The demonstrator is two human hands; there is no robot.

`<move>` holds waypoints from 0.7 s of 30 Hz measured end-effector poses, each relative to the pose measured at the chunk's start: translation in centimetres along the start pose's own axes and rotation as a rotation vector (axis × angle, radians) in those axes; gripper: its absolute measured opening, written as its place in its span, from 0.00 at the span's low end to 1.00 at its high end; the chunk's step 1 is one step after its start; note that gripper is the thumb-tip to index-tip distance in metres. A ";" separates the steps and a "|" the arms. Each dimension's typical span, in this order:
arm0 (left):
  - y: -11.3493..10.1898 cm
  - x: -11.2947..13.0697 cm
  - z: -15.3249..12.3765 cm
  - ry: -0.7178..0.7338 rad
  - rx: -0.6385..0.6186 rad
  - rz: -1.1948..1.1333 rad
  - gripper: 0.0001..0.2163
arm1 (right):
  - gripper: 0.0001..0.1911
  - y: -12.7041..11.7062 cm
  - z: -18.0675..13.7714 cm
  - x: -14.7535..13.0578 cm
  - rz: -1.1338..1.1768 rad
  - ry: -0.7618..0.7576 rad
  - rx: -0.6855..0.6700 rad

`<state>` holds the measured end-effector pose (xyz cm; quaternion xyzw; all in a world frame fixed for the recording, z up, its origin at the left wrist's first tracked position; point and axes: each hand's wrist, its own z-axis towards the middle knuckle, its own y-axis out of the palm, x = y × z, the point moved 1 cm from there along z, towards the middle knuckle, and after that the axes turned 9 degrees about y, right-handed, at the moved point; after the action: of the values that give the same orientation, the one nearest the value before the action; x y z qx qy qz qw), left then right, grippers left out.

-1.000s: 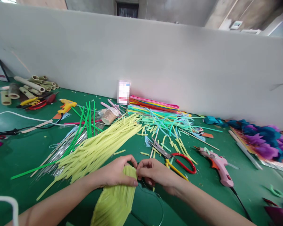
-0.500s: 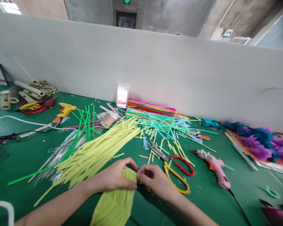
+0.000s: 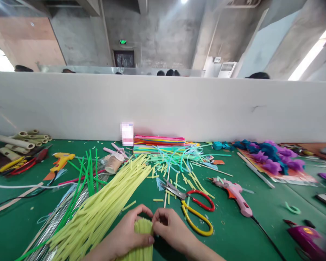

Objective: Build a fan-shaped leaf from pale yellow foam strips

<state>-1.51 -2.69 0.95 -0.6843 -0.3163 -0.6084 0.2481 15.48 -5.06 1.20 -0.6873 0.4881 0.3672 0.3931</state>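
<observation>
My left hand is wrapped around a bundle of yellow-green pipe cleaners, its thumb across the front. The bundle's upper ends stick up above the grip, and its lower part runs out of the picture. Close against the right side of these ends, my right hand is closed in a pinch; what lies between its fingertips is too small to make out. Beyond the hands lies a large loose pile of yellow-green pipe cleaners. Scissors with one red and one yellow handle rest just beyond my right hand.
A pink glue gun lies to the right, a yellow one to the left. Bamboo tubes, pliers and a paper-wrapped roll are further back. Purple and teal fuzzy pieces sit at right, before a white partition.
The view has tilted upward, so the table and hands sit lower in the picture and less of the held bundle shows. Both hands keep nearly the same pose at the bundle's top.
</observation>
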 end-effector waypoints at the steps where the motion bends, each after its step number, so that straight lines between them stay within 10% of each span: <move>1: 0.0 -0.1 0.1 -0.008 -0.008 -0.004 0.28 | 0.02 0.0 0.1 0.1 0.003 0.000 0.005; 21: -0.3 0.6 -0.1 -0.121 -0.087 -0.128 0.30 | 0.00 -0.8 0.5 0.5 0.083 0.139 -0.024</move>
<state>-1.74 -2.44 1.55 -0.7083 -0.3472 -0.5937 0.1591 16.37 -4.63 0.65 -0.6951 0.5378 0.3403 0.3343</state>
